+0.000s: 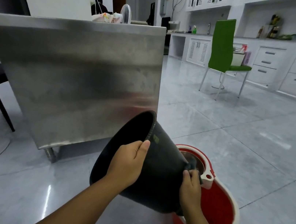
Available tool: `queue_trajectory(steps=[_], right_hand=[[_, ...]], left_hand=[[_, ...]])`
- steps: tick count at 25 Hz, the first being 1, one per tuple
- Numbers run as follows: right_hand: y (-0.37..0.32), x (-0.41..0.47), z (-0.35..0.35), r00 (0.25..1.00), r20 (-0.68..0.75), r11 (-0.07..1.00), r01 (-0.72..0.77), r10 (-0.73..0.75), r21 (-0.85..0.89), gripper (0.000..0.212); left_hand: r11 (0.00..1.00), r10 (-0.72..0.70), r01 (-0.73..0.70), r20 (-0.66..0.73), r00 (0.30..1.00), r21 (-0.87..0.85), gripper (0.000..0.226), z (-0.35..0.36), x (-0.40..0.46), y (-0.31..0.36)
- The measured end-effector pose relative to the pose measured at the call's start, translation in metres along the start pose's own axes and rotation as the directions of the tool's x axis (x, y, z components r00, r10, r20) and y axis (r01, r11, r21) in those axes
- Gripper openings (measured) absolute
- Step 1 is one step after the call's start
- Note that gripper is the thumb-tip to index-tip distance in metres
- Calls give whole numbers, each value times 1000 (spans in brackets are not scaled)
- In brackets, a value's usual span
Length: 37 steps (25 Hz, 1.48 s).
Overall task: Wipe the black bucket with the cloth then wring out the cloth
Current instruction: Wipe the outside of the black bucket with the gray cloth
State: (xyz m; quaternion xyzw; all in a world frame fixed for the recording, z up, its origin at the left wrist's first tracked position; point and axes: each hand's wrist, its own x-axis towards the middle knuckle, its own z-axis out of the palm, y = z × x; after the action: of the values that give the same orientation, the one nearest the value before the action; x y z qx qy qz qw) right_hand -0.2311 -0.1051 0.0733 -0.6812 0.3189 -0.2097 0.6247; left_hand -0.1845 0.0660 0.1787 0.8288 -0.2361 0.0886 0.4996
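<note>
The black bucket (155,172) is up off the floor, tipped on its side with its mouth turned to the left and its base hanging over the red mop bucket (219,208). It looks like thin, slightly flexible plastic, light enough to hold one-handed by the rim, and the smooth wall would likely be slick if wet, so the rolled rim is the sensible place to hold. That is exactly where the left hand (127,164) has it: fingers curled inside the mouth, thumb pressed on the outside, closed firmly on the rim. Over at the base end, the right hand (190,187) is closed on a dark cloth (193,165), pressing it against the bucket's outer wall near the bottom edge. The cloth is soft, bunched, mostly hidden by the fingers; whether it is wet I cannot tell. So we are in the wiping step, wringing not yet begun. The mop bucket sits on the grey tiled floor (253,146) right beneath, its spinner basket (193,160) just behind the cloth, a likely spot to wring over. Behind the black bucket stands a stainless steel counter (72,73), close to the bucket's rim, and farther off a green chair (223,46) by white cabinets (287,71)
</note>
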Motion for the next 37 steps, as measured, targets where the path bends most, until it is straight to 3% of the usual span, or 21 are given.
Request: queue_trajectory(steps=[2, 5, 7, 11, 13, 14, 16, 18, 19, 20, 22, 23, 25, 27, 30, 33, 35, 37], right_hand=[[1, 1, -3, 981, -107, 982, -150, 162, 111, 25], [11, 8, -7, 858, -74, 796, -435, 508, 421, 35], [16, 8, -10, 830, -1, 681, -457, 558, 572, 41], [21, -13, -4, 830, 79, 434, -367, 553, 823, 28], [23, -22, 0, 840, 95, 385, -341, 534, 857, 26], [25, -24, 2, 840, 89, 378, -333, 536, 864, 27], [23, -31, 1, 843, 93, 391, -340, 530, 855, 31], [20, -37, -1, 839, 85, 426, -357, 537, 831, 35], [18, -39, -2, 843, 71, 457, -357, 533, 815, 36], [20, -39, -1, 846, 46, 491, -351, 531, 798, 35], [21, -38, 2, 863, -15, 571, -321, 505, 756, 31], [20, -39, 4, 873, -54, 621, -301, 485, 723, 29], [16, -39, 8, 896, -136, 702, -228, 422, 675, 25], [15, -41, 4, 920, -216, 796, -143, 326, 589, 24], [17, -46, 8, 957, -258, 917, -16, 129, 398, 26], [21, -52, 24, 931, -328, 968, 214, -163, 128, 26], [34, -48, 30, 879, -292, 926, 358, -377, -118, 23], [38, -50, 36, 843, -163, 851, 473, -512, -227, 19]], left_hand=[[1000, 25, -25, 13, 1000, -12, 58, 1, -1, -1], [999, 15, -13, 55, 998, -37, 58, -2, 3, -11], [998, 50, -46, 115, 992, -34, 58, -8, 10, -11], [993, 112, -118, 305, 946, 1, 37, -21, 25, 6], [999, 17, 2, 375, 927, -51, 31, -19, 36, 20], [988, -82, 124, 362, 929, -94, 39, -17, 43, 29], [920, -317, 374, 340, 885, -115, 87, -17, 62, 41], [853, -484, 523, 392, 782, 10, 122, -19, 76, 54], [834, -527, 548, 389, 756, 65, 120, -18, 79, 56], [845, -524, 526, 354, 775, 101, 105, -16, 81, 53], [916, -402, 389, 229, 886, 102, 59, -10, 87, 47], [922, -388, 382, 198, 900, 66, 46, -9, 90, 40], [875, -460, 483, 245, 853, -40, 27, -9, 95, 27], [837, -524, 547, 261, 810, -15, 18, -9, 93, 19], [843, -537, 538, 77, 840, 11, 39, -3, 85, 0], [916, -386, 398, -159, 909, 55, 45, 1, 63, -10], [940, -327, 340, -196, 925, 37, 46, 2, 45, -10], [958, -277, 287, -212, 937, 17, 47, 2, 30, -11]])
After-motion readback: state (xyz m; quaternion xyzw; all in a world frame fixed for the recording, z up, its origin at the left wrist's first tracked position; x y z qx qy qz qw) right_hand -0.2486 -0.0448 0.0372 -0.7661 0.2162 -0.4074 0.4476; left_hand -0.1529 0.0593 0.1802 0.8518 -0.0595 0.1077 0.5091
